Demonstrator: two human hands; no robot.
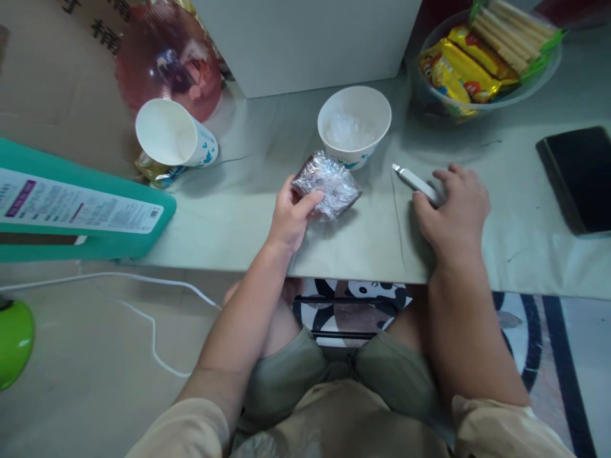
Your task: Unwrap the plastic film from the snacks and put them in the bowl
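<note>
My left hand (291,219) is closed on a flat, dark reddish block in crinkled clear plastic wrap (328,186), with the thumb across its top. The block is tilted above the table, just in front of a white paper cup (354,127) holding crumpled clear plastic. On the right, my right hand (453,207) rests over the table, thumb and fingers apart. Between them lies the rear end of a slim pale tool (416,183) that looks like a utility knife, flat on the cloth; whether the fingertips touch it is unclear.
Another paper cup (174,135) lies tipped at the left, beside a green upright container (165,213). A plastic bowl (544,83) of wrapped snacks stands back right; a black phone (580,178) lies right. A large white box (310,41) borders the back.
</note>
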